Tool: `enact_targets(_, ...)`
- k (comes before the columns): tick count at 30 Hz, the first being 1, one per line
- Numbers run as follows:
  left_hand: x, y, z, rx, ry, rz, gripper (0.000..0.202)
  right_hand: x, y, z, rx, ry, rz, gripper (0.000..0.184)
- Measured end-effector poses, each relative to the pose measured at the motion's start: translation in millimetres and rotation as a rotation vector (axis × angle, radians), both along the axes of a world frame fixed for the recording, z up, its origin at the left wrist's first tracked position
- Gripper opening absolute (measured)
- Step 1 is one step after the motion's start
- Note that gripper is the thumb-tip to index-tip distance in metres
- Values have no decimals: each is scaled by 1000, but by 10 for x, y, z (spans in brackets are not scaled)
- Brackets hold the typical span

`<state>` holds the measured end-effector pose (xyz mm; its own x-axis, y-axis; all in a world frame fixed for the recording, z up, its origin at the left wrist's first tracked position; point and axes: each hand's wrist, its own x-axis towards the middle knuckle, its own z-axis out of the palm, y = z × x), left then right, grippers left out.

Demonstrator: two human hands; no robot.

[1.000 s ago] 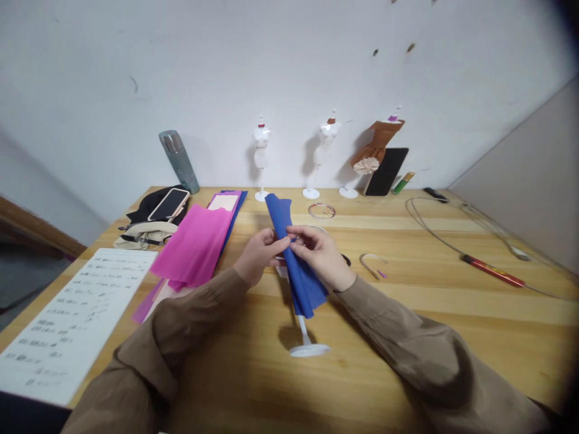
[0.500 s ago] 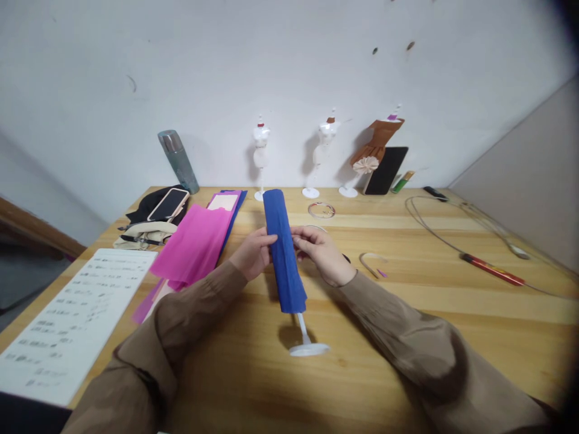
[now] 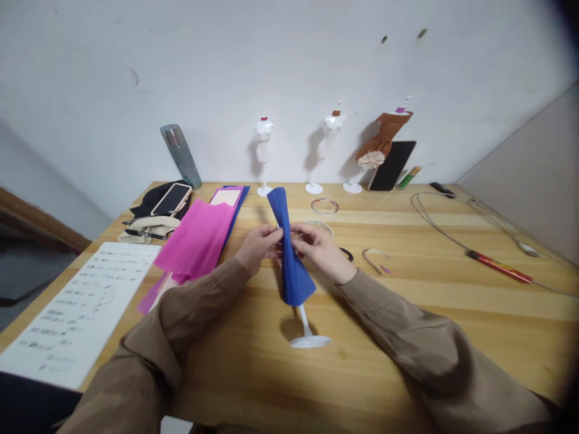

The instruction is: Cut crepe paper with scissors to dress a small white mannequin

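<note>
A sheet of blue crepe paper [image 3: 296, 280] wraps around a small white mannequin stand, whose round base [image 3: 310, 342] and thin post show below it. The paper is pinched narrow at the middle and flares at its top and lower edge. My left hand [image 3: 261, 248] is closed on the paper's left side at that narrow point. On the right side my right hand [image 3: 323, 250] is closed on it too, thumb and fingers gathering the paper. The mannequin's body is hidden inside the paper.
Pink crepe paper [image 3: 196, 238] lies left, beside a phone [image 3: 172, 200] and a written sheet [image 3: 76, 313]. Behind stand a bottle [image 3: 181, 157], two white mannequins [image 3: 265, 135] and one in a brown paper dress [image 3: 384, 135]. Wire coils [image 3: 324, 206] and a red-black tool [image 3: 497, 267] lie right.
My hands have squeezed the blue paper in at the middle, so the straight tube now has a narrow waist and its lower edge spreads wider. The view has shifted slightly.
</note>
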<state>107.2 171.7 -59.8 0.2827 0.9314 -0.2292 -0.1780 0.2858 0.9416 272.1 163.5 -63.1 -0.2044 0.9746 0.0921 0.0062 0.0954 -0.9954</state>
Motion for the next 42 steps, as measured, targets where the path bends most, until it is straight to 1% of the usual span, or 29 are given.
enact_targets(2, 17, -20, 35, 13, -12, -67, 48, 8, 8, -15, 22, -22, -8, 30)
enact_targets(4, 33, -36, 56, 12, -15, -89, 49, 19, 17, -36, 25, -34, -5, 32)
enact_targets(8, 47, -37, 37, 1, -35, -33, 30, 35, 20, -52, -10, -23, 25, 36)
enact_targets(10, 40, -19, 11, -3, -79, -38, 22, 40, 14, -41, -31, 0, 24, 35)
enact_targets(13, 17, 20, -15, -11, -155, -68, 19, 50, 14, -26, -46, 34, -34, 36)
enact_targets(15, 4, 45, -19, -16, -209, -64, 23, 57, 23, -27, -46, 51, -100, 36)
enact_targets(17, 1, 59, -12, -10, -265, -58, 26, 60, 33, -31, -66, 76, -132, 36)
enact_targets(19, 7, 58, 4, 2, -307, -69, 27, 57, 35, -27, -137, 123, -102, 36)
enact_targets(21, 16, 43, 23, 9, -327, -80, 27, 50, 26, -9, -226, 194, -21, 37)
enact_targets(24, 14, 18, 35, -10, -308, -92, 33, 45, 11, 19, -273, 277, 50, 37)
enact_targets(29, -8, 11, -26, 1, -227, -94, 43, 53, 14, 24, -223, 291, -34, 35)
enact_targets(31, 0, 8, -51, 22, -193, -96, 46, 50, 6, 34, -208, 304, -38, 36)
enact_targets(36, 71, -50, -45, 109, -145, -37, 45, 15, -19, 48, -256, 350, 88, 40)
enact_targets(38, 104, -88, -29, 123, -152, -21, 45, 7, -4, 17, -238, 352, 45, 40)
enact_targets(40, 126, -120, -18, 114, -150, -17, 47, 12, 18, -24, -203, 348, -53, 38)
enact_targets(42, 132, -138, -10, 90, -103, -13, 48, 27, 31, -48, -170, 334, -116, 36)
